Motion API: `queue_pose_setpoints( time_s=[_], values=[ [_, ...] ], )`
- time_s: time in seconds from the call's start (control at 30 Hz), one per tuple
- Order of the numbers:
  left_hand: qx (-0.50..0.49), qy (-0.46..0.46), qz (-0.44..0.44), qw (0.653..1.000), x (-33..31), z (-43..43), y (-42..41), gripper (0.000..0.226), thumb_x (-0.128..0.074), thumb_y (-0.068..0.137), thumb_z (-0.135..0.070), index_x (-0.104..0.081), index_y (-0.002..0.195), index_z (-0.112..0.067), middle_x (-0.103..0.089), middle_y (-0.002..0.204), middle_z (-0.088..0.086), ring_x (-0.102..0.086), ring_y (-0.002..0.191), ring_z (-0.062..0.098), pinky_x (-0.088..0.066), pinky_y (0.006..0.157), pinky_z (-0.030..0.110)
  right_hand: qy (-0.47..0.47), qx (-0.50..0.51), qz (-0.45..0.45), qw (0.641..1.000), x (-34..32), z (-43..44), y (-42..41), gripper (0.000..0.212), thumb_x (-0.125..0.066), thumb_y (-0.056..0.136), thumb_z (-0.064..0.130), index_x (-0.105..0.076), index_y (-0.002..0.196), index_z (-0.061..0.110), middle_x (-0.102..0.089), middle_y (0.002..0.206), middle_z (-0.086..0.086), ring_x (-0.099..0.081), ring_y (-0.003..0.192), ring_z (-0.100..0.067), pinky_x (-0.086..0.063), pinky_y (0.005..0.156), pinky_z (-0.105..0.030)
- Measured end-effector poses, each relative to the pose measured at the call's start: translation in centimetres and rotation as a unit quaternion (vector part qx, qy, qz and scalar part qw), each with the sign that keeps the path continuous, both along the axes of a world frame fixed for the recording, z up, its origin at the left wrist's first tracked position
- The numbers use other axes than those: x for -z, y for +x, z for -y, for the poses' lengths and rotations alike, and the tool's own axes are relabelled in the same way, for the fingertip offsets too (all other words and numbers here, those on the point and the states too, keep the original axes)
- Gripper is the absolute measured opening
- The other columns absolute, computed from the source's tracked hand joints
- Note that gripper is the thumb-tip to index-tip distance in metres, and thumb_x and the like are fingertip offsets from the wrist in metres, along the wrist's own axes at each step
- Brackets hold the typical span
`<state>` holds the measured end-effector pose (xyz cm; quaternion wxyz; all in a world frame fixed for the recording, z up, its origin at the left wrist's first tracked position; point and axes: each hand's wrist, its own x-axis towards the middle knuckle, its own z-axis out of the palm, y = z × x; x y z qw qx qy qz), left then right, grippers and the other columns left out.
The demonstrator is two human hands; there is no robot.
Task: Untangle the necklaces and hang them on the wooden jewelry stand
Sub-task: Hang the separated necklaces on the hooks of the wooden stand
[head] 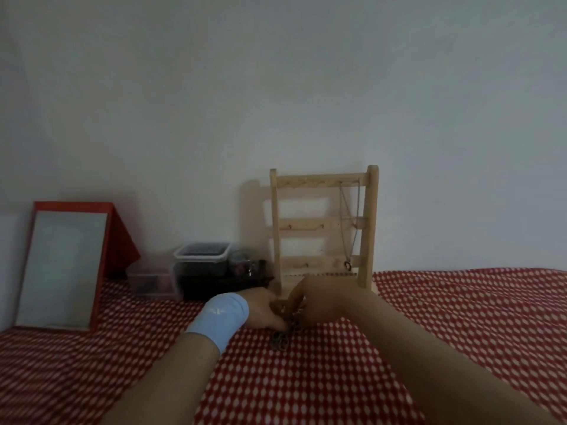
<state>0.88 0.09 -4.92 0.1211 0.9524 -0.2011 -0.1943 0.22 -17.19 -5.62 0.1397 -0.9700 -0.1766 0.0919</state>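
Stand [306, 223] on red cloth [460, 317], white wall [276, 87].

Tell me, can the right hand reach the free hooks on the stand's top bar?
Probably yes: the right hand lies just before the wooden stand, nothing between, though it holds the tangled necklaces.

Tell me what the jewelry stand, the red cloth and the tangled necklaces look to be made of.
Jewelry stand: pale unpainted wood with a matte finish, judging by its light tan rails and pegs.
Red cloth: woven fabric, red with white dots; it creases softly.
Tangled necklaces: probably dull, dark metal chain. Linked rings show, but the blur leaves it open.
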Motion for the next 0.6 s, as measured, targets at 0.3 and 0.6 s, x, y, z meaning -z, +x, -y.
queue_pose_setpoints(
  time_s=[0.3, 0.6],
  values=[
    [-0.007, 0.127, 0.05, 0.991, 1.1, -0.4, 2.0, 0.042, -0.076, 0.081, -0.03, -0.069, 0.118, -0.013, -0.067, 0.122, 0.003, -0.064, 0.11, 0.02, -0.053, 0.092, 0.029, 0.051, 0.007, -0.022, 0.998, 2.0, 0.8, 1.0, 0.036, -0.074, 0.086, 0.05, -0.075, 0.117, 0.032, -0.069, 0.108, 0.018, -0.062, 0.095, -0.002, -0.048, 0.087, -0.02],
    [-0.024, -0.016, 0.038, 0.999, 0.9, 0.7, 2.1, 0.037, -0.07, 0.083, -0.035, -0.068, 0.114, -0.013, -0.067, 0.118, 0.005, -0.063, 0.103, 0.02, -0.051, 0.092, 0.033, 0.071, -0.007, 0.03, 0.997, 3.2, 1.4, 1.7, 0.035, -0.073, 0.09, 0.03, -0.071, 0.125, 0.033, -0.064, 0.115, 0.02, -0.055, 0.096, 0.007, -0.049, 0.094, -0.021]
  ],
)
